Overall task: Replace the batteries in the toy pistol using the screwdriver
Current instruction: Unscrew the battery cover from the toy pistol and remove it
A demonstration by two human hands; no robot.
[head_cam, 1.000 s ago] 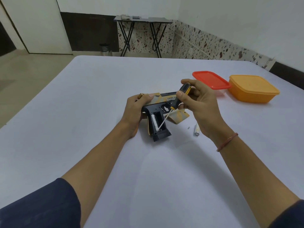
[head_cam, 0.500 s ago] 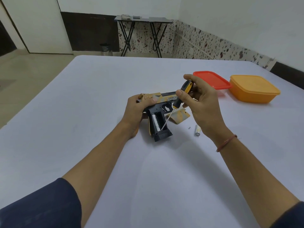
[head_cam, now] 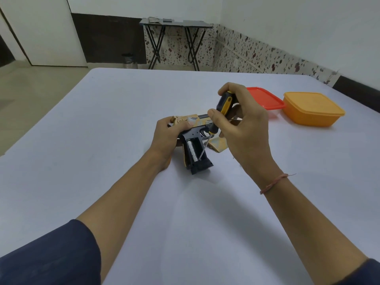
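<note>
On the white desk (head_cam: 115,120) your left hand (head_cam: 167,138) pins the pistol (head_cam: 194,140) while your right (head_cam: 236,128) grips the screwdriver (head_cam: 223,108), tip beside the battery (head_cam: 191,150) in the open grip; likely prying it out, so lever gently

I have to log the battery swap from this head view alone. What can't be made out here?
- Screwdriver tip: sunk in the toy pistol compartment beside the battery; contact too small to tell.
- Second battery slot: dark, shaft across it.
- Pistol muzzle end: behind the right hand.
- Rear of the pistol: under the left hand.
- Battery print: too blurred to read.
</note>
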